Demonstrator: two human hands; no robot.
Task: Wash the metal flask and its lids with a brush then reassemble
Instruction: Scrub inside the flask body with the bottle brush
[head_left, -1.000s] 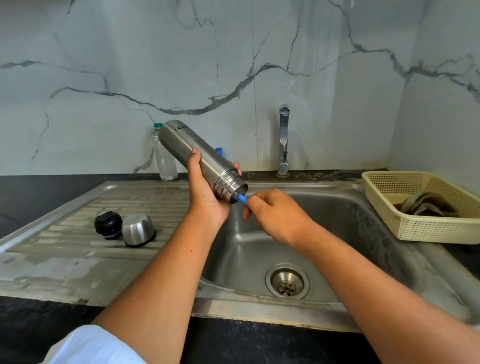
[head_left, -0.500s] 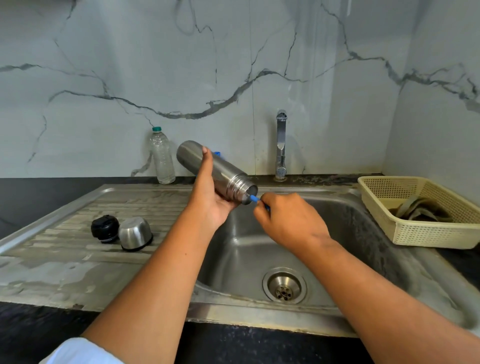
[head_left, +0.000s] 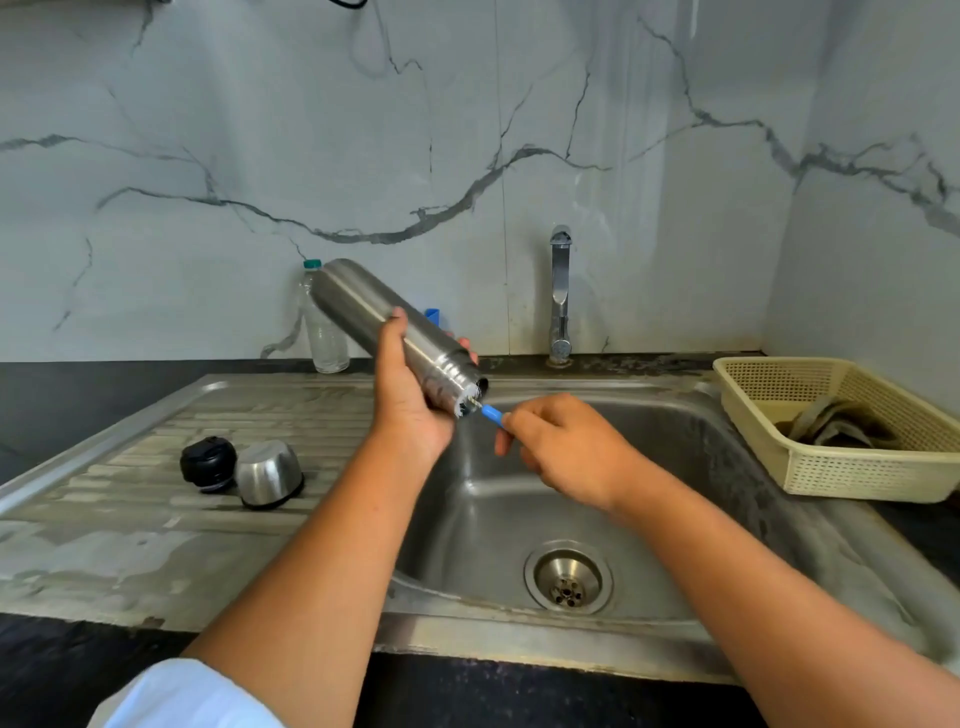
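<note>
My left hand (head_left: 410, 400) grips the metal flask (head_left: 363, 306) near its neck and holds it tilted above the sink, mouth pointing down to the right. My right hand (head_left: 561, 447) pinches the blue handle of a bottle brush (head_left: 491, 414). White bristles show at the flask's mouth; the rest of the brush head is hidden inside. On the draining board to the left lie a black inner lid (head_left: 208, 463) and a steel cup lid (head_left: 269, 474), side by side.
The steel sink basin (head_left: 691, 467) with its drain (head_left: 568, 578) lies below my hands. A tap (head_left: 560, 296) stands at the back wall. A clear plastic bottle (head_left: 324, 338) stands behind the flask. A cream basket (head_left: 852, 473) holding a cloth sits at the right.
The brush has been drawn partly out, so bristles now show at the flask's mouth. The flask's base has tipped up again after dropping lower half a second ago.
</note>
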